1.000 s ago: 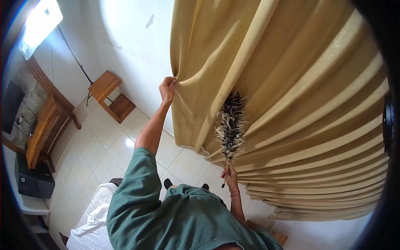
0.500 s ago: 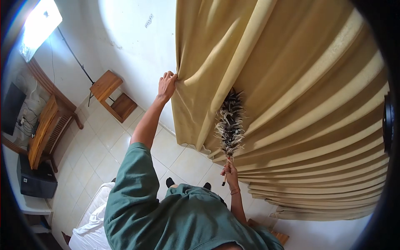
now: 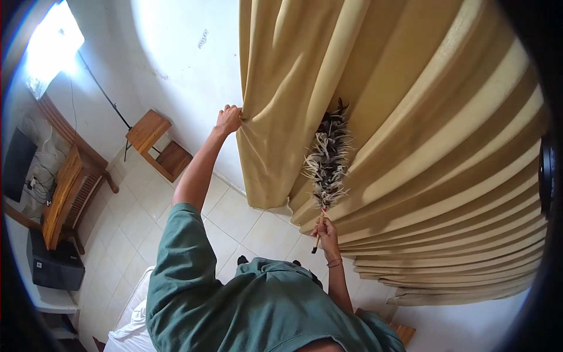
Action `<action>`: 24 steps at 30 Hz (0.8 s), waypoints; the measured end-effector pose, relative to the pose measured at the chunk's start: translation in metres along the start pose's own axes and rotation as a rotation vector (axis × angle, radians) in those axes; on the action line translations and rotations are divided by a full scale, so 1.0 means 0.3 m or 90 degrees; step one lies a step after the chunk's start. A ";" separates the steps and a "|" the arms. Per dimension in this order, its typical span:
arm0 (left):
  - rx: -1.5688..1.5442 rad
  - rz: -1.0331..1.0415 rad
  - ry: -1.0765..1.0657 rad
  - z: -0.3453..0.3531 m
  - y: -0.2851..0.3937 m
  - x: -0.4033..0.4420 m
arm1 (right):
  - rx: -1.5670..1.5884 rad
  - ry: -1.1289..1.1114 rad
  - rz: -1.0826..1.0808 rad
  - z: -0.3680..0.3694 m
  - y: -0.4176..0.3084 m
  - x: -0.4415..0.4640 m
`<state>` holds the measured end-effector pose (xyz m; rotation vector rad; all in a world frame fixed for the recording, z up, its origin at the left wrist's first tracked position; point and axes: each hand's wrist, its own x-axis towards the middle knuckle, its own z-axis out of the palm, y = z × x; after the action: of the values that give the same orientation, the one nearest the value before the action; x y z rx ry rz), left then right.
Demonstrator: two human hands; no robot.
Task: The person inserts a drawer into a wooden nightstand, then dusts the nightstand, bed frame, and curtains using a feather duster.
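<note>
A long mustard-yellow curtain (image 3: pixel 404 117) hangs in deep folds in front of me. Stretched out to the upper left, my left hand (image 3: pixel 229 119) is closed on the curtain's left edge, pulling the cloth into creases. My right hand (image 3: pixel 326 234), lower and nearer my body, grips the thin handle of a feather duster (image 3: pixel 328 158). The duster points upward, its dark and pale feathers lying against the curtain in a fold. The handle's dark tip shows below my fingers.
At the left stand a wooden side table (image 3: pixel 158 144), a wooden desk (image 3: pixel 61 196), a wall-mounted screen (image 3: pixel 19 161) and a black box-shaped appliance (image 3: pixel 56 264). A bed with white sheets (image 3: pixel 132 328) lies at lower left. Pale floor tiles (image 3: pixel 234 211) run beneath the curtain.
The duster and my right hand have moved slightly upward along the curtain. My left hand has shifted a little left with the curtain's edge, and the folds have spread.
</note>
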<state>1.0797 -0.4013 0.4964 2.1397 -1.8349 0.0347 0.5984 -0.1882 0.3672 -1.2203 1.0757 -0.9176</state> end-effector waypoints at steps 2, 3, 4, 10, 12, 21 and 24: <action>-0.080 -0.014 0.037 0.011 -0.008 -0.032 | -0.007 0.010 -0.005 0.010 -0.020 -0.013; -0.144 -0.017 0.079 0.053 -0.044 -0.026 | -0.006 0.011 -0.013 0.015 -0.043 -0.015; -0.209 -0.019 0.121 0.075 -0.058 -0.026 | -0.005 0.013 -0.021 0.019 -0.073 -0.021; -0.500 -0.060 0.302 0.145 -0.031 -0.181 | -0.022 0.036 -0.121 0.030 -0.281 -0.034; -0.532 -0.122 0.296 0.131 0.040 -0.251 | 0.008 0.075 -0.154 0.052 -0.449 -0.007; -0.702 -0.240 0.213 0.498 0.324 -0.626 | 0.118 0.075 -0.319 0.216 -0.763 0.304; -0.729 -0.266 0.129 0.639 0.360 -0.794 | 0.013 0.142 -0.245 0.183 -0.313 0.408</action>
<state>0.8977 -0.2353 0.2855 1.5075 -0.8553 -0.6854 0.6847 -0.3039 0.4447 -1.3566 1.0174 -1.3837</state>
